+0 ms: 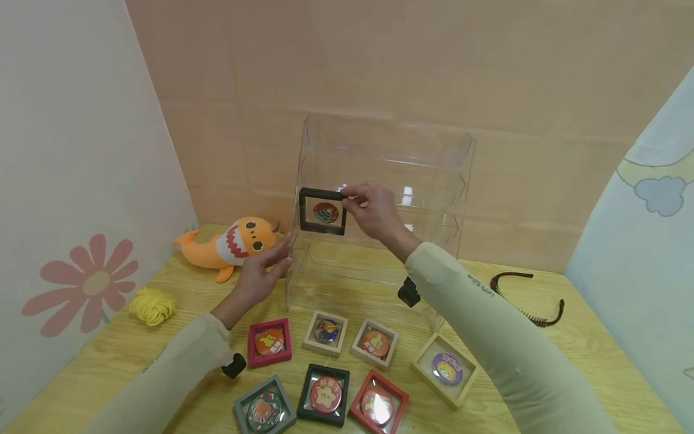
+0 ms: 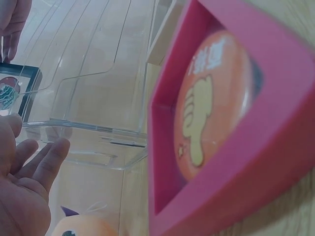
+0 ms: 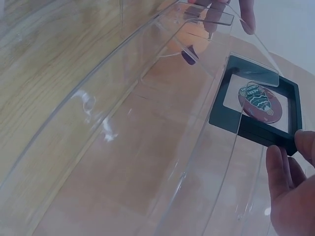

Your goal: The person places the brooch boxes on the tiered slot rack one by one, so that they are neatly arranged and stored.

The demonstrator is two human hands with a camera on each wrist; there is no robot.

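A black square display frame (image 1: 323, 228), with a red and green round badge (image 1: 326, 213) inside, is upright at the left part of a clear acrylic tiered rack (image 1: 379, 276). My right hand (image 1: 374, 211) pinches its right edge between thumb and fingers. In the right wrist view the frame (image 3: 256, 132) overlaps the clear front lip of a tier. My left hand (image 1: 261, 274) rests at the rack's left side panel, its fingers (image 2: 51, 160) extended and only loosely bent.
In front of the rack lie several framed badges, among them a magenta frame (image 1: 270, 364), a red one (image 1: 401, 405) and a cream one (image 1: 461, 395). An orange shark plush (image 1: 203, 254) and yellow yarn (image 1: 153, 306) sit left; a dark headband (image 1: 512, 275) lies right.
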